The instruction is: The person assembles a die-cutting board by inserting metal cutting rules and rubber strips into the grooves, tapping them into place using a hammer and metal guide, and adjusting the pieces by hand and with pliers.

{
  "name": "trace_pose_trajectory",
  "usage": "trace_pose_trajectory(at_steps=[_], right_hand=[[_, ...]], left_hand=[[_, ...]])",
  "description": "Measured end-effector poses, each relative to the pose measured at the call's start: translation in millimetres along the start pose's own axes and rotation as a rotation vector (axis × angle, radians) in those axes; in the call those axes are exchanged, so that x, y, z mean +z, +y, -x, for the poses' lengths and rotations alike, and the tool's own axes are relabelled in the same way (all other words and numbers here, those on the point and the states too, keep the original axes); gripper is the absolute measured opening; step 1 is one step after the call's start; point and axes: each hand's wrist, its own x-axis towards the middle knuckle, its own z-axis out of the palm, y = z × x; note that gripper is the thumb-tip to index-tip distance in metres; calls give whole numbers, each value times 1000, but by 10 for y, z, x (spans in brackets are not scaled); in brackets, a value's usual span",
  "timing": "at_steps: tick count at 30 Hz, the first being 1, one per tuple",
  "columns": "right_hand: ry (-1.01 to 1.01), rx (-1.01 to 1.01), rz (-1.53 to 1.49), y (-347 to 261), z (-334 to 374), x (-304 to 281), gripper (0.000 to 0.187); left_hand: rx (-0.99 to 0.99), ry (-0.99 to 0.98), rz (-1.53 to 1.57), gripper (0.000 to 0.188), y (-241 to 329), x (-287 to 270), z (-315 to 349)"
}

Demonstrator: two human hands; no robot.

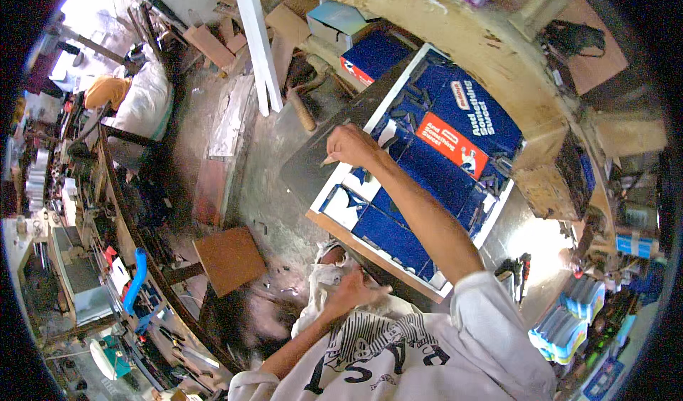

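My right hand (350, 146) is closed in a pinch at the left edge of a white-edged panel (331, 188). A small, pale, pointed piece (328, 161) sticks out from its fingertips, too small to name. Blue printed sheets (420, 177), with an orange-red patch (453, 146), cover the panel, and dark strips and white scraps lie along its sides. My left hand (353, 292) is low in front of my shirt, close to crumpled white cloth (320, 276). Its fingers are blurred, and I cannot tell whether they hold anything.
A brown square board (229, 260) lies left of my left hand. White-painted lengths of wood (256, 42) lean at the back. Beyond the panel are a blue box (377, 54) and a curved pale wooden edge (427, 6). Tools crowd a bench at the left, including a blue curved object (135, 281).
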Motion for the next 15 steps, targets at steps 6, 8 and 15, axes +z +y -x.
trace_pose_trajectory(at_steps=[6, 8, 15], right_hand=[[260, 137, 131, -76, -664, -138, 40], [366, 206, -151, -270, -441, -284, 40], [944, 887, 252, -34, 2476, -193, 57]], left_hand=[[38, -116, 420, 52, 200, 237, 117], [242, -14, 645, 36, 168, 191, 48], [-138, 61, 1338, 18, 257, -6, 56]])
